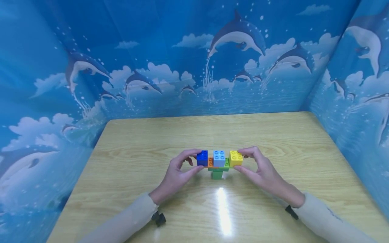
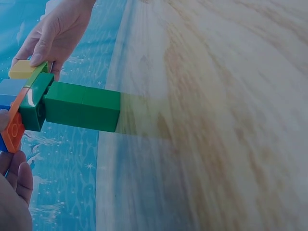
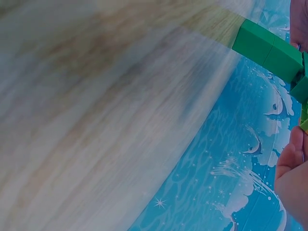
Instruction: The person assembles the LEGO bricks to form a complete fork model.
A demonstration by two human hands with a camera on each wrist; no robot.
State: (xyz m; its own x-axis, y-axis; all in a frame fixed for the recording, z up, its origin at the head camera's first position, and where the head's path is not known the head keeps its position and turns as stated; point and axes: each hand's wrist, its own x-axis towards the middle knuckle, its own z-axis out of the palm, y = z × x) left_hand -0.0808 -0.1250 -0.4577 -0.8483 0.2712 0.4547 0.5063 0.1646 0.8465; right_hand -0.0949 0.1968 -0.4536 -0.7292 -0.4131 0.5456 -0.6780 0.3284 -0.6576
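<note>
A toy building-brick structure stands upright on the table between the hands. Its green column (image 2: 82, 106) reaches down to the wood, and a wider green brick (image 2: 36, 103) caps it. Across the top run an orange plate (image 1: 210, 162) and a lime green plate (image 1: 226, 162). A light blue brick (image 1: 219, 158) sits in the middle. At the left end my left hand (image 1: 178, 171) pinches the dark blue brick (image 1: 202, 158) between thumb and fingers. My right hand (image 1: 263, 170) pinches the yellow brick (image 1: 236, 158) at the right end. The right wrist view cuts off the top bricks.
The wood-grain table (image 1: 146, 135) carries a bright light reflection in front of the structure. Blue dolphin-print curtains (image 1: 170, 60) enclose its back and sides. A dark band (image 1: 291, 212) circles the right wrist; a small black device (image 1: 158, 218) hangs by the left sleeve.
</note>
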